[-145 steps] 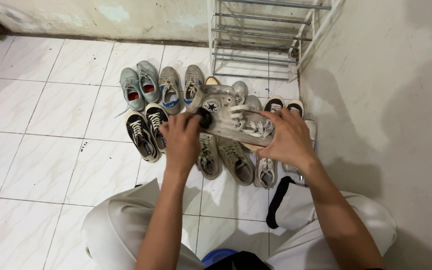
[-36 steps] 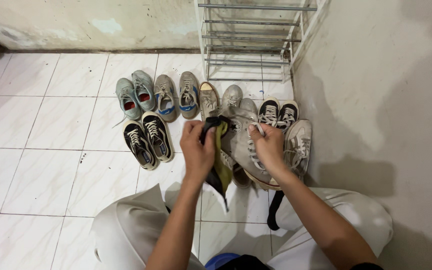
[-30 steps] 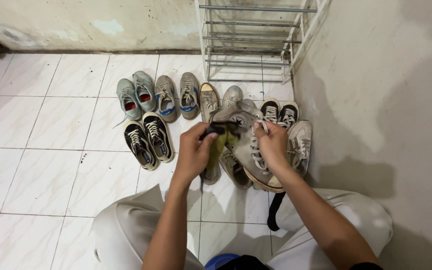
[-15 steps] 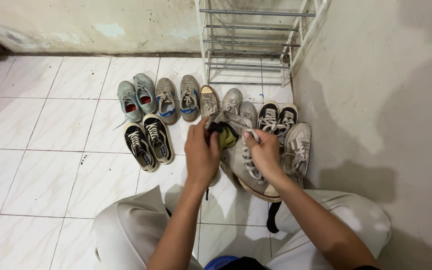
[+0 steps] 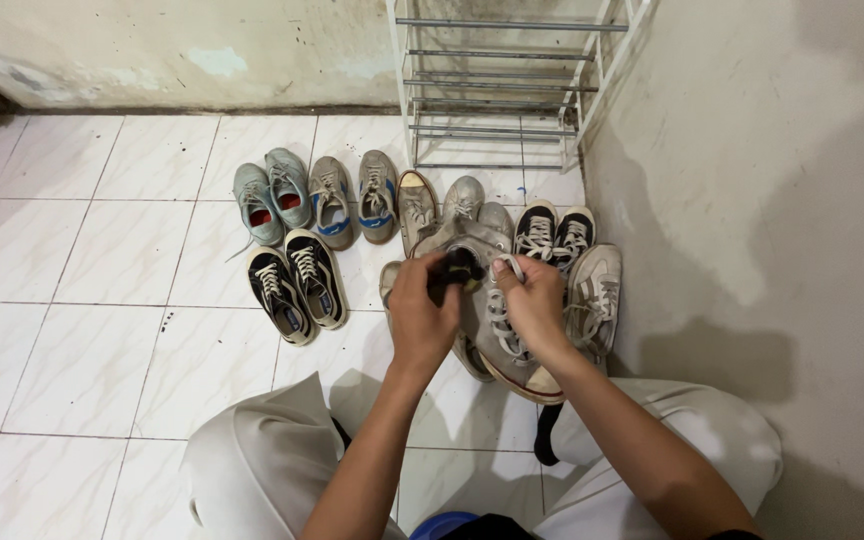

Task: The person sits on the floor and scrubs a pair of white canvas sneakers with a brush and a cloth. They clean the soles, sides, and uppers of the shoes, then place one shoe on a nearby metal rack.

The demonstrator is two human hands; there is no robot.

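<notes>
Two hands: left hand (image 5: 422, 318) grasping one dark cloth (image 5: 455, 270), right hand (image 5: 535, 305) gripping one grey high-top sneaker (image 5: 497, 330) (by its laces)

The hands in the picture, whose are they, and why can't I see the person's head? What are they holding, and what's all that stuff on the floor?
The camera sits on the person's head and looks down, so you see only their arms, their knees in pale trousers and what lies in front of them. That is why no head shows.

The left hand squeezes a dark cloth and presses it against a grey high-top sneaker. The right hand grips that sneaker by its white laces and holds it up off the floor.

On the white tiled floor more shoes stand in pairs: a green pair, a grey pair with blue stripes, a black pair with white laces, and others partly hidden behind the hands. At the back, by the wall, is a white metal shoe rack; no shoes show on its bars.
</notes>
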